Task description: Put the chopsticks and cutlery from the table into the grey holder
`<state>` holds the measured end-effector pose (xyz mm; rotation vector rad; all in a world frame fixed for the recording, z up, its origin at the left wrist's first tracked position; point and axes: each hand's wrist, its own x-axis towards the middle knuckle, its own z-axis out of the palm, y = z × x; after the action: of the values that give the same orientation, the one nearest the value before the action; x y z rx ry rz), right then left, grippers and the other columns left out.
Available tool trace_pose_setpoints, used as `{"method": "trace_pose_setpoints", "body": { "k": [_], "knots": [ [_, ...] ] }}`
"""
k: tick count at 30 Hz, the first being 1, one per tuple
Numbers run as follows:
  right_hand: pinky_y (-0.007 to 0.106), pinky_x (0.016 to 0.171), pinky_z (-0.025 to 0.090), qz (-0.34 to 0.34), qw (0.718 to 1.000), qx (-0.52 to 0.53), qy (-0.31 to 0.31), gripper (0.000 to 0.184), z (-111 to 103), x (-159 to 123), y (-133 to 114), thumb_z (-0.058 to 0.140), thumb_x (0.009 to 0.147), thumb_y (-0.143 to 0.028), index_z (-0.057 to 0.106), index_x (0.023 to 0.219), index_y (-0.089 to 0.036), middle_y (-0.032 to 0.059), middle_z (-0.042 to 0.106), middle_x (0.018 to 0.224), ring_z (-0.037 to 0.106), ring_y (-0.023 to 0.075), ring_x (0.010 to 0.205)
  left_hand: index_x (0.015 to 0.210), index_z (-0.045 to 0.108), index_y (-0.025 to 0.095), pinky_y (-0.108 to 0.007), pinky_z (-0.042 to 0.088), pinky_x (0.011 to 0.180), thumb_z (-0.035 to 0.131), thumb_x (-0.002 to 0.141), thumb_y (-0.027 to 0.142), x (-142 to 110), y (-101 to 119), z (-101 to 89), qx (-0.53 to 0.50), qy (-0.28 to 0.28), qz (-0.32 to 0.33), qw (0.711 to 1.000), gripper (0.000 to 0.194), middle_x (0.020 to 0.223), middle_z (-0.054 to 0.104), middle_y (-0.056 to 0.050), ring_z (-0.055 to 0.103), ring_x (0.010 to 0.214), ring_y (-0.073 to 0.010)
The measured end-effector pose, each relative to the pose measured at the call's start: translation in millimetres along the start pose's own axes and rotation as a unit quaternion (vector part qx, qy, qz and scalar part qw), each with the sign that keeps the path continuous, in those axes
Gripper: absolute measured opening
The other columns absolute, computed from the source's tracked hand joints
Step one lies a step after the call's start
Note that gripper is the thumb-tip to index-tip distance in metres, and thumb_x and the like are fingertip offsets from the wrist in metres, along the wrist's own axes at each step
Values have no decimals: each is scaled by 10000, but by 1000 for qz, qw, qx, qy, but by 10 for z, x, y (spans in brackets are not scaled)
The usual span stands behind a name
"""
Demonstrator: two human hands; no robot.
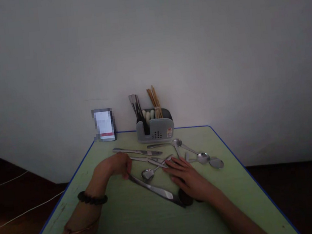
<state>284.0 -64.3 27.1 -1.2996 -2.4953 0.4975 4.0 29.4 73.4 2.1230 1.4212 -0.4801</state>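
Observation:
My left hand [119, 164] is closed on one end of a table knife [159, 191] that slants down to the right across the table. The knife's far end lies near a dark round shape [185, 197] under my right palm, which I cannot make out. My right hand [188, 177] lies palm down with fingers stretched out over some cutlery, hiding part of it. By its fingertips are a spoon [148, 174] and the handles of other pieces. More spoons [203, 158] lie to its right, and another knife [137, 151] lies beyond my left hand.
A grey cutlery holder [155, 131] stands at the table's back edge, with metal cutlery [136, 106], wooden chopsticks [155, 100] and pale handles in it. A lit screen [104, 125] leans at the back left. The green table [128, 224] has a blue rim and meets the wall.

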Motion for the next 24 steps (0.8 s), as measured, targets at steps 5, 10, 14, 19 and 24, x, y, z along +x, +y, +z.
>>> {"method": "trace_pose_setpoints", "body": {
  "k": [5,10,14,19,24],
  "knots": [
    [503,1118,202,4,1000,-3,23,425,67,-11,38,397,924,-261,439,1347,-254,55,388,1433,313,216,1342,615,643,192,-233,442,616,626,529,142,-11,-138,-5,-35,-4,-7,999,101,652,661,19,620,700,-179],
    [497,1113,215,6,999,-16,38,425,93,-5,47,413,917,-282,454,1337,-232,73,389,1432,330,214,1334,786,661,204,-228,448,633,677,536,182,-5,-140,3,-35,-13,-4,999,252,802,680,-1,620,757,-180],
    [510,1106,218,14,998,-27,55,408,102,17,97,411,916,-300,487,1309,-219,91,408,1419,342,222,1327,924,653,247,-260,440,697,792,459,274,-24,127,62,39,-1,86,995,486,1041,630,-32,582,908,-227],
    [508,1105,220,15,997,-20,76,414,109,27,142,415,911,-309,488,1305,-205,110,427,1405,360,223,1317,777,672,213,-268,429,621,777,485,202,-66,437,81,107,-12,33,994,310,928,645,-40,594,805,-232],
    [514,1104,218,16,998,-25,63,427,94,3,137,407,912,-306,466,1324,-209,101,429,1405,358,225,1318,655,665,189,-267,429,600,764,508,174,-141,492,28,95,-21,9,995,178,754,669,-24,607,717,-215]
  ]
}}
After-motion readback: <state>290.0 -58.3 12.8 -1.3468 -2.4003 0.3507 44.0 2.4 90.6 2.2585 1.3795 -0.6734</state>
